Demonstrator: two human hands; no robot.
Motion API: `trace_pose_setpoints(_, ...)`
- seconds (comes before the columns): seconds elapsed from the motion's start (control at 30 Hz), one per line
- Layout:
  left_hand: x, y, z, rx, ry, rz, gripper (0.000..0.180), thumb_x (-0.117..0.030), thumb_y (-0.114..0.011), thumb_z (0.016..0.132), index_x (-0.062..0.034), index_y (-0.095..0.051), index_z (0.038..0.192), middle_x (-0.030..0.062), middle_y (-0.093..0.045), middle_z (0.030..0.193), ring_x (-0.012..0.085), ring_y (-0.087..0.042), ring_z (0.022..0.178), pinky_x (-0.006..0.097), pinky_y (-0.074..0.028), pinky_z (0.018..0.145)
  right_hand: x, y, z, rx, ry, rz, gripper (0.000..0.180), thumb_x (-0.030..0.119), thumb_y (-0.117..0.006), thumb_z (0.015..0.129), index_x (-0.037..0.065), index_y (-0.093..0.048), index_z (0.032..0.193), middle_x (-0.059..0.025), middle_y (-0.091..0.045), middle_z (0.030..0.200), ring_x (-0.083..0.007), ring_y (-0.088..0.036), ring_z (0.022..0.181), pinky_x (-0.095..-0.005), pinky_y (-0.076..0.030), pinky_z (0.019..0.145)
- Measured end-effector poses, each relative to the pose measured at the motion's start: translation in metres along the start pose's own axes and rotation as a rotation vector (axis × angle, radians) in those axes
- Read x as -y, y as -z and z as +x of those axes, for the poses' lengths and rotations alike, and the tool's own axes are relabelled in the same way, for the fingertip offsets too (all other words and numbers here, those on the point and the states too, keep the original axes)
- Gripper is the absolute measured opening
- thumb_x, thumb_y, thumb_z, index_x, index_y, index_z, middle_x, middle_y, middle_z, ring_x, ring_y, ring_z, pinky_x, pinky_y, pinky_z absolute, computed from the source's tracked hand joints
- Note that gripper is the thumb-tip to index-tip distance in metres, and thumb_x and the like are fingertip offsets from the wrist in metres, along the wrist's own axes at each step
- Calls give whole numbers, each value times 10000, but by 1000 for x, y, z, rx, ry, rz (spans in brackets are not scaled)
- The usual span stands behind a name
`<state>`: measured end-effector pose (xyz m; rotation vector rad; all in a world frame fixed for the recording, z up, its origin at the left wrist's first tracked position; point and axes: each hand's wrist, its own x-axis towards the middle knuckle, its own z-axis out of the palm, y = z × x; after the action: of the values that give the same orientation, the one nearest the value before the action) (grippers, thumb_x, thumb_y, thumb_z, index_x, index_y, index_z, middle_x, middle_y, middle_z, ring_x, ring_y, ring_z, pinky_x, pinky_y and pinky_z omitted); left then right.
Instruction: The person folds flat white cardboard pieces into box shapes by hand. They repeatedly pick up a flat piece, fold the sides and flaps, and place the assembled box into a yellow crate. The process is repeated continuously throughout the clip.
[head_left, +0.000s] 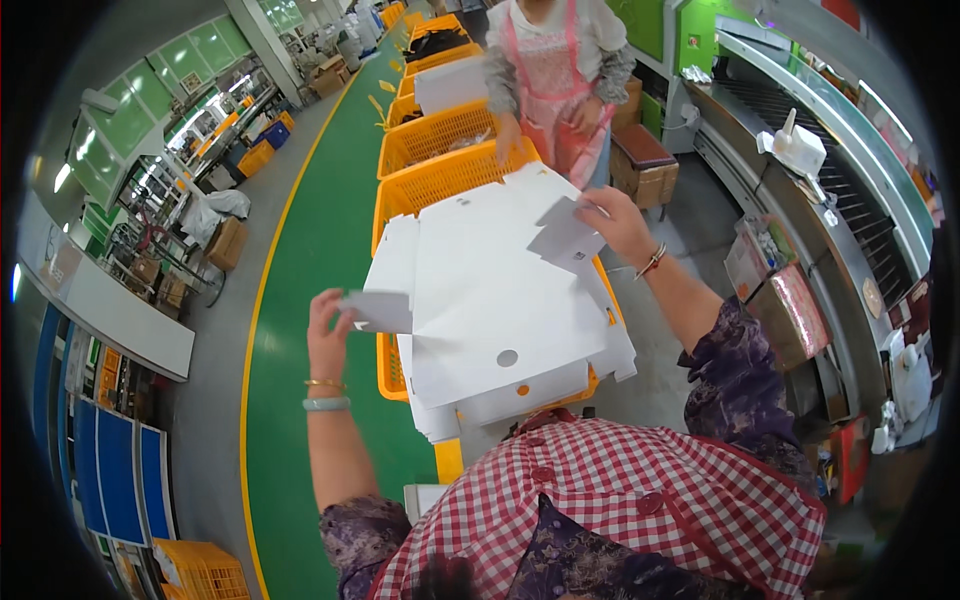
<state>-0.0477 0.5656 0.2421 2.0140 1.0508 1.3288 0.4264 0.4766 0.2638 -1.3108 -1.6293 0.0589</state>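
A white flat cardboard box blank (500, 280) with a round hole near its front edge lies on top of an orange plastic crate (388, 365). Other white cardboard pieces stick out from under it. At its left side, my left hand (328, 325) pinches a raised flap between thumb and fingers. My right hand (618, 222) grips another raised flap, at the far right side of the blank. Both flaps are bent up from the main panel.
Several orange crates (435, 140) stand in a row beyond. A person in a pink apron (555, 85) stands at the far right of them. To the right runs a conveyor (800, 150) with cartons (788, 315) beside it; a green walkway (300, 290) lies left.
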Motion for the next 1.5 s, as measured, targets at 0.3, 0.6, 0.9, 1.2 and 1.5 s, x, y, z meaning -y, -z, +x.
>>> trace_pose_setpoints(0.3,-157,-39,47,569,157,-72,153,-93,-656,855,-2,-622,974,-11,-606,844,74,-540,778,243,-470,731,131,-2,42,170,320,157,136,120,-682,771,27,-643,864,-117,-606,753,-287,-554,753,-344,-426,742)
trace_pose_setpoints(0.6,-172,-42,41,778,151,-113,160,-113,-656,869,-9,-627,987,-25,-590,817,68,-517,762,242,-466,726,147,6,39,209,444,114,106,120,-694,748,86,-659,842,-58,-606,731,-252,-542,764,-365,-391,818)
trace_pose_setpoints(0.9,-181,-52,32,828,32,-119,124,-110,-651,857,-13,-637,932,18,-586,744,83,-518,712,256,-459,668,166,8,29,464,488,54,123,85,-704,743,97,-652,854,-31,-629,802,-236,-577,854,-437,-373,972)
trace_pose_setpoints(1.2,-201,-59,-43,673,59,50,126,-154,-677,820,-37,-635,839,126,-607,667,250,-587,719,329,-450,731,204,22,-30,639,583,-180,84,138,-652,728,131,-568,726,5,-562,647,-182,-563,667,-309,-437,674)
trace_pose_setpoints(1.5,-204,-56,-72,652,41,76,143,-182,-722,785,-64,-647,817,96,-606,680,260,-577,683,342,-463,705,208,23,-52,856,557,-216,111,177,-657,760,104,-582,794,-27,-573,653,-202,-577,678,-335,-440,685)
